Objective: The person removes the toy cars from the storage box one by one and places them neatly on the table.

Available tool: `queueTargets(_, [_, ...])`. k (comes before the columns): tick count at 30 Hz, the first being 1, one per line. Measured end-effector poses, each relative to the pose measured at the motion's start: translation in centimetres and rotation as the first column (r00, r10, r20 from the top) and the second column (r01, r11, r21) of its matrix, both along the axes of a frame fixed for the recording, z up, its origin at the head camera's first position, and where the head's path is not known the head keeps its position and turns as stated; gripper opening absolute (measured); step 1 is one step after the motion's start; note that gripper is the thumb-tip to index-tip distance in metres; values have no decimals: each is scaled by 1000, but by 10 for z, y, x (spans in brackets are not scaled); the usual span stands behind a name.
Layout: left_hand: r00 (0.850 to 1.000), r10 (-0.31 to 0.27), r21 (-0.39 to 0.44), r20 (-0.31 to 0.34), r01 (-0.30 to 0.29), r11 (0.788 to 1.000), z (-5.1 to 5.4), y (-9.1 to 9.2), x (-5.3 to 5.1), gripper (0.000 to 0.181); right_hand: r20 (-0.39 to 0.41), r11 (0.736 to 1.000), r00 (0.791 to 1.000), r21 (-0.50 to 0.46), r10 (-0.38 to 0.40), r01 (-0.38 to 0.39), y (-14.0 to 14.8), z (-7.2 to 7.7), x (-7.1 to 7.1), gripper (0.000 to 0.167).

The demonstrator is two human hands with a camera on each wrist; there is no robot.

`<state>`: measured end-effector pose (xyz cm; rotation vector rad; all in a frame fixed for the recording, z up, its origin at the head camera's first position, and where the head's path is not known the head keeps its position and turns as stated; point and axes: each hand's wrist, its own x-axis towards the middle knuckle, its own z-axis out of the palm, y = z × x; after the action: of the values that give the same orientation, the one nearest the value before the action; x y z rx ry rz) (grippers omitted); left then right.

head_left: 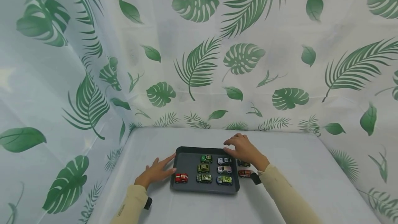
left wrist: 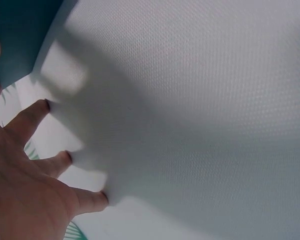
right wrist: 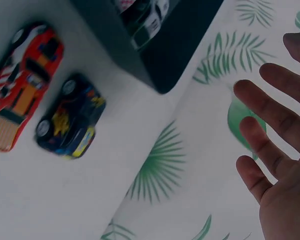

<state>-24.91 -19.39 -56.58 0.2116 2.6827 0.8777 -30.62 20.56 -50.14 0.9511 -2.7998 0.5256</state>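
Observation:
A dark grey tray [head_left: 186,161] lies on the white table with several toy cars in it, among them a red car [head_left: 181,178] at its left and a green car [head_left: 206,159] near the back. Spread fingers of the left hand [head_left: 157,172] touch the tray's left edge; in the left wrist view that hand [left wrist: 35,175] rests other fingertips on the table. Above the tray's back right corner hovers the right hand [head_left: 245,150], holding nothing, its fingers loosely bent. The right wrist view shows this hand [right wrist: 285,135] apart from the tray [right wrist: 162,70].
Outside the tray's right side lie an orange-red car [right wrist: 32,75] and a dark blue car [right wrist: 70,117], side by side. White cloth with green leaf prints [head_left: 242,58] hangs behind and at the sides of the white table [head_left: 192,208].

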Motion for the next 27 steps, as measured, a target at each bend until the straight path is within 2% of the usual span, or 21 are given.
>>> queueTargets(16, [1000, 20, 6, 6, -20, 1000, 0, 0, 1, 71, 4, 993, 994, 33, 113, -113, -50, 12, -10, 22])
queueTargets(27, [1000, 8, 32, 12, -9, 999, 2, -2, 1, 70, -44, 967, 971, 104, 237, -231, -85, 11, -17, 23])
